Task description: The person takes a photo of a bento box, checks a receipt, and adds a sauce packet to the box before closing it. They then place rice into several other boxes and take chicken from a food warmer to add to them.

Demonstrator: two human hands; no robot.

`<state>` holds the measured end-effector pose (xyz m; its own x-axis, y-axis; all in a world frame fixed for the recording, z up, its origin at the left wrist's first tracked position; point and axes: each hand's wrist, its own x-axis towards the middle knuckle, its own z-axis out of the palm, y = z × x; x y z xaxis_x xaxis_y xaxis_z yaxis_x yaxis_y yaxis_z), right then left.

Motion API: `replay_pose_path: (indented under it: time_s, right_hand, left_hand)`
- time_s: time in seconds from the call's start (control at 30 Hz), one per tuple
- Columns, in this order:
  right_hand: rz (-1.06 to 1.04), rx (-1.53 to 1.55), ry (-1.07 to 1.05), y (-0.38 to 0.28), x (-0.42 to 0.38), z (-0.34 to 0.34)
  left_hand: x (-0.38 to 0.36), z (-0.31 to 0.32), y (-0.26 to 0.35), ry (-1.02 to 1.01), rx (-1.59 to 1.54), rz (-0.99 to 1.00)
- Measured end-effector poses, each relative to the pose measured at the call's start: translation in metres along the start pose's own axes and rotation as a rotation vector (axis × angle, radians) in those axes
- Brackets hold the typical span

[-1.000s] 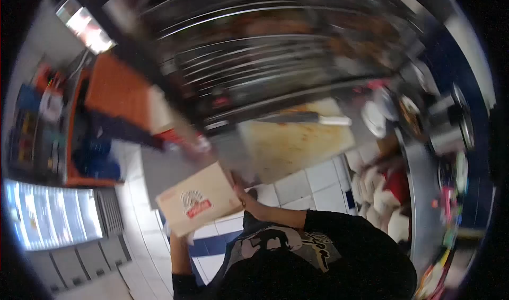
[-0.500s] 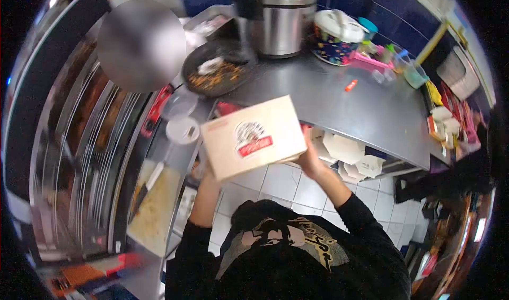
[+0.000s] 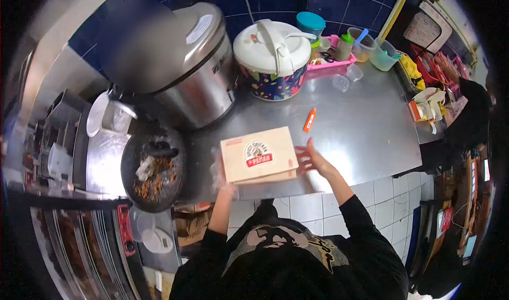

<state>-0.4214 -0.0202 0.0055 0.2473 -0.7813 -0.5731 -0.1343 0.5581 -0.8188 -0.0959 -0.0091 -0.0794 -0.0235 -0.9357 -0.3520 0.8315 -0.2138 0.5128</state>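
On steel counter point(image 3: 360, 135), closed box point(image 3: 259, 155)

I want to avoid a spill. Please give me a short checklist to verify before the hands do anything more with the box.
1. Box lying flat on steel counter: ok.
2. Box lid closed: ok.
3. Left hand at the box's left edge: ok.
4. Right hand at its right edge: ok; firm grip cannot tell.
5. Orange marker apart from box: ok.
6. Dark pan of food apart from box: ok.
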Motion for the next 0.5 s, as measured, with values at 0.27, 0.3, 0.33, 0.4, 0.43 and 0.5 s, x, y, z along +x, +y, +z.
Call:
replay_pose_path:
  time_s: [0.27,0.3,0.33,0.4,0.43,0.5]
  right_hand:
    - [-0.112,-0.77,0.776,-0.046,0.153,-0.078]
    - [-0.107,-0.785,0.829,-0.068,0.136,-0.07]
    - [-0.105,-0.798,0.887,-0.091,0.122,-0.062]
    - [-0.457,-0.722,0.872,-0.102,0.095,-0.053]
    - [-0.807,-0.625,0.854,-0.104,0.074,-0.048]
    - [-0.528,-0.441,0.657,-0.122,-0.002,-0.009]
  left_hand:
    - [-0.053,0.15,0.067,0.2,0.61,0.115]
    - [-0.058,0.157,0.07,-0.102,0.927,0.449]
    - [-0.06,0.161,0.074,-0.435,1.225,0.78]
    - [-0.062,0.164,0.095,-0.451,1.513,0.621]
    - [-0.063,0.162,0.1,-0.481,1.782,0.447]
    - [-0.068,0.163,0.085,-0.404,1.895,0.58]
